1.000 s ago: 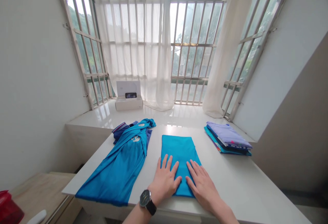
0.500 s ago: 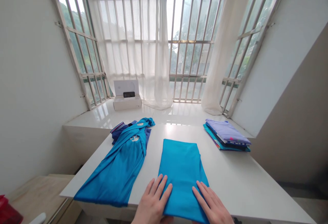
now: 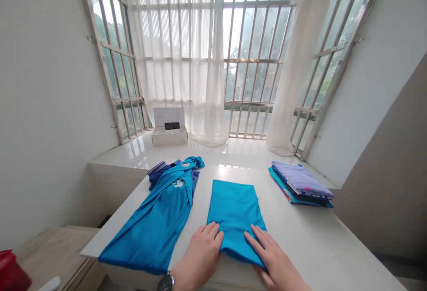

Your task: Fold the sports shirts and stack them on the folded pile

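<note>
A folded bright blue garment [image 3: 233, 211] lies in front of me on the white table, its near edge bent up and wrinkled. My left hand [image 3: 207, 242] grips the near left corner, fingers bent on top and thumb hidden. At the near right corner my right hand [image 3: 267, 249] has its fingers over the cloth and its thumb under the edge. To the left, a second blue garment [image 3: 153, 229] with pale prints is spread lengthwise and twisted at its far end. Under that end, a dark blue garment [image 3: 156, 176] is partly covered.
A stack of folded clothes [image 3: 302, 182], lilac on top, sits at the table's right. On the window ledge stands an open white box [image 3: 169, 137] with a black device [image 3: 172, 125]. A red object [image 3: 13, 271] is at the lower left.
Both hands have brought the folded garment's near edge away from me, and that edge now bends up. My left hand's fingers have curled more. The view has shifted slightly.
</note>
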Demonstrator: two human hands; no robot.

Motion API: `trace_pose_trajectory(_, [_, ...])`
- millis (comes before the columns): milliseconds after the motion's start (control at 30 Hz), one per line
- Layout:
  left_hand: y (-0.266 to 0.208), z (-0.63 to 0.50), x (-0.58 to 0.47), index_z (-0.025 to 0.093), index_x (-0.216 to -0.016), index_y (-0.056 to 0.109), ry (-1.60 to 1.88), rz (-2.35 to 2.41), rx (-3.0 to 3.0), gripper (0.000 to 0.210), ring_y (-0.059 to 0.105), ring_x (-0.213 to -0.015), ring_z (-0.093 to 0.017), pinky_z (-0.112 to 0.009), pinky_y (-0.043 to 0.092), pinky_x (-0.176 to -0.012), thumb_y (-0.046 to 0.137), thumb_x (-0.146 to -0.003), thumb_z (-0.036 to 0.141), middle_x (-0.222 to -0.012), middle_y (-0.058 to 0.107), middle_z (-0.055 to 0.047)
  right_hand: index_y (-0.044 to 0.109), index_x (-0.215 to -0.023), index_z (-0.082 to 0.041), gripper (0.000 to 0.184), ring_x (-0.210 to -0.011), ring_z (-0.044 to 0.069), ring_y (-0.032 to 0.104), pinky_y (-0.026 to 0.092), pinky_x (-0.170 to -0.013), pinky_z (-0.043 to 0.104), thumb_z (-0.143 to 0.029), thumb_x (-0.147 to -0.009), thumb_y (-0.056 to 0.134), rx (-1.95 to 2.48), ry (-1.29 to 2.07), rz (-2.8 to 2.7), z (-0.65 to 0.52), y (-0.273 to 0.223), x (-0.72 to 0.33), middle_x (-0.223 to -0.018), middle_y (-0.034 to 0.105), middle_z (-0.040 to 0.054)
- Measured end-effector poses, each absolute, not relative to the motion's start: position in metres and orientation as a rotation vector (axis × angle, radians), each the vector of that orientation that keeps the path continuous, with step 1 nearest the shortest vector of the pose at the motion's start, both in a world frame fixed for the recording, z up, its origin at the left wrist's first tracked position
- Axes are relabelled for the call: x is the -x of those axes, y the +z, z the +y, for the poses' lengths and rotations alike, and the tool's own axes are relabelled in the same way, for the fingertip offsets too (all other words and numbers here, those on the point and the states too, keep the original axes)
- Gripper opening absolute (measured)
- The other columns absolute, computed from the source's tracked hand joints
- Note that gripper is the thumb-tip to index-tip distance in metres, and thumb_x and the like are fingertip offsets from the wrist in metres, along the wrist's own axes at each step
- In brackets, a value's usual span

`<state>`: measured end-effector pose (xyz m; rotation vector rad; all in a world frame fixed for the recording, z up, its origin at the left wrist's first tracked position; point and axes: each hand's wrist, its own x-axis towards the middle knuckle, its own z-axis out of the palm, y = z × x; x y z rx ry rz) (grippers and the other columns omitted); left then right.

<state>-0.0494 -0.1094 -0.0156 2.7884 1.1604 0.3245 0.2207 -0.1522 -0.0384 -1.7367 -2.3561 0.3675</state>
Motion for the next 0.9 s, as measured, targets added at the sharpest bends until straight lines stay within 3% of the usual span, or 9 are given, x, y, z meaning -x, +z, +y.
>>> trace_pose_trajectory(100, [-0.004, -0.075, 0.043, 0.015, -0.132, 0.057, 0.275, 1.175, -2.813, 0.042, 0.052, -0.131, -0.034, -0.049, 0.045, -0.106, 0.051, -0.091, 0.012, -0.141, 0.056, -0.018, 0.045, -0.148, -0.032, 0.064, -0.147, 0.031, 0.033, 0.028, -0.121, 0.051, -0.023, -0.085, 0.053, 1.761, 0.317, -2.296, -0.115, -0.027, -0.216, -0.161, 0.035, 0.0068])
trace_pose_trajectory(233, [0.004, -0.024, 0.041, 0.014, -0.127, 0.06, 0.19, 1.123, -2.85, 0.047, 0.056, -0.127, -0.034, -0.049, 0.048, -0.102, 0.054, -0.083, 0.002, -0.135, 0.06, -0.018, 0.056, -0.141, -0.022, 0.059, -0.141, 0.028, 0.043, 0.036, -0.118, 0.043, -0.018, -0.082, 0.051, 1.69, 0.314, -2.225, -0.064, -0.024, -0.22, -0.155, 0.045, 0.0112])
trace_pose_trajectory(533, [-0.013, 0.019, 0.061, 0.02, -0.135, 0.058, 0.371, 1.058, -2.718, 0.057, 0.049, -0.135, -0.029, -0.045, 0.04, -0.113, 0.061, -0.079, 0.009, -0.144, 0.056, -0.011, 0.065, -0.13, -0.025, 0.058, -0.13, 0.022, 0.056, 0.042, -0.113, 0.038, -0.011, -0.078, 0.045, 1.628, 0.3, -2.133, -0.039, -0.037, -0.237, -0.14, 0.062, 0.0054])
trace_pose_trajectory(667, [-0.014, 0.017, 0.07, 0.022, -0.136, 0.059, 0.434, 1.001, -2.65, 0.061, 0.047, -0.137, -0.026, -0.044, 0.037, -0.116, 0.057, -0.077, 0.007, -0.147, 0.054, -0.007, 0.066, -0.128, -0.023, 0.052, -0.129, 0.022, 0.057, 0.044, -0.112, 0.039, -0.015, -0.081, 0.045, 1.578, 0.275, -2.143, -0.041, -0.043, -0.241, -0.139, 0.063, 0.0064])
trace_pose_trajectory(900, [-0.008, 0.014, 0.069, 0.023, -0.124, 0.066, 0.543, 0.901, -2.572, 0.047, 0.051, -0.133, -0.024, -0.04, 0.036, -0.115, 0.059, -0.08, 0.009, -0.137, 0.063, -0.005, 0.069, -0.121, -0.026, 0.04, -0.117, 0.025, 0.065, 0.051, -0.103, 0.041, -0.028, -0.09, 0.045, 1.544, 0.275, -2.039, -0.043, -0.047, -0.251, -0.126, 0.071, 0.0072])
